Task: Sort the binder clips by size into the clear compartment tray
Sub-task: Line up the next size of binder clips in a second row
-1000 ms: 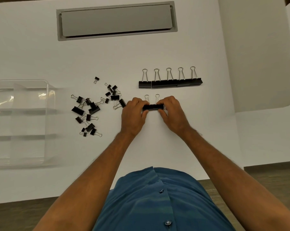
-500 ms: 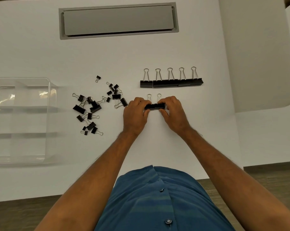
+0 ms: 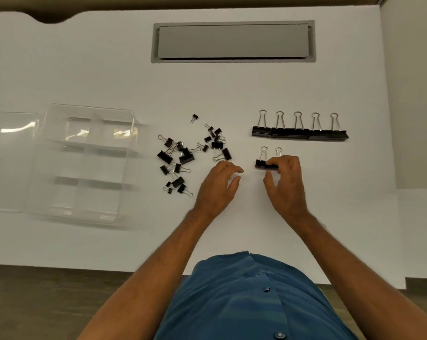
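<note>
Roughly early-stage: nothing was in the clear compartment tray yet, as far as its see-through walls showed. It sat at the left of the white table, with what looked like its lid lying flat just left of it.

Done so far, judging by the layout: five large binder clips lined up in a row at right, bodies touching, wire handles pointing away from the person. Nearer, a second row of two medium clips had been started.

Right hand had fingertips resting on the right-hand medium clip, thumb held apart below it; fingers curved, not clearly pinching. Left hand was beside the pair, not touching, fingers loosely curled and holding nothing, close to the loose pile.

Left to do: the mixed pile of small and medium clips between tray and hands was unsorted, one tiny clip lying apart above it. All the groups then needed moving into compartments. Most of the work remained.
</note>
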The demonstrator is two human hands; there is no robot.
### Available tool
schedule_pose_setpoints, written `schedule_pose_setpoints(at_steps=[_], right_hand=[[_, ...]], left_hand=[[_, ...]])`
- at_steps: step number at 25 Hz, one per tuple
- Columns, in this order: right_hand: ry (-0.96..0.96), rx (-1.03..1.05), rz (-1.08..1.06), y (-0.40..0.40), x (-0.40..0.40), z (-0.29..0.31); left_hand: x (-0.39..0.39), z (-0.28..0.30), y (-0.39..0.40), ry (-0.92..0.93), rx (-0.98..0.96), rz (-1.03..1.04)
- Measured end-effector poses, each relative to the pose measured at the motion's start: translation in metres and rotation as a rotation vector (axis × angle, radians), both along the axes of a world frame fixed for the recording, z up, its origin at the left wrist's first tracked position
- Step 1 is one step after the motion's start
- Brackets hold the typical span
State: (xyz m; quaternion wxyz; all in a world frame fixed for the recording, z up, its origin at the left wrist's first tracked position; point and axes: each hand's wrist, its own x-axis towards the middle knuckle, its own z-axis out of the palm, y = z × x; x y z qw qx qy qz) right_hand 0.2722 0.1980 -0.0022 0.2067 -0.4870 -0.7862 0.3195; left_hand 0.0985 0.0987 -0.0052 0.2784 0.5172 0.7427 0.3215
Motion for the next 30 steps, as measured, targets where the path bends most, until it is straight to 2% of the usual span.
schedule_pose_setpoints(at_steps=[8,11,17,22,30], right_hand=[[-0.031,-0.06,0.39,-0.04,-0.093,0.018],[-0.059,-0.036,0.469,-0.042,-0.122,0.015],[-0.239,0.122,0.615,-0.043,-0.158,-0.002],[-0.287,0.158,0.575,-0.045,-0.172,-0.01],[-0.324,0.174,0.531,-0.044,-0.188,-0.011]], left_hand=[[-0.102,0.02,-0.051,0.076,-0.014,0.393],[-0.13,0.021,-0.051,0.074,-0.106,0.474],[-0.15,0.015,-0.041,0.06,-0.316,0.397],[-0.151,0.007,-0.04,0.159,-0.331,0.339],[-0.156,0.003,-0.043,0.098,-0.249,0.354]])
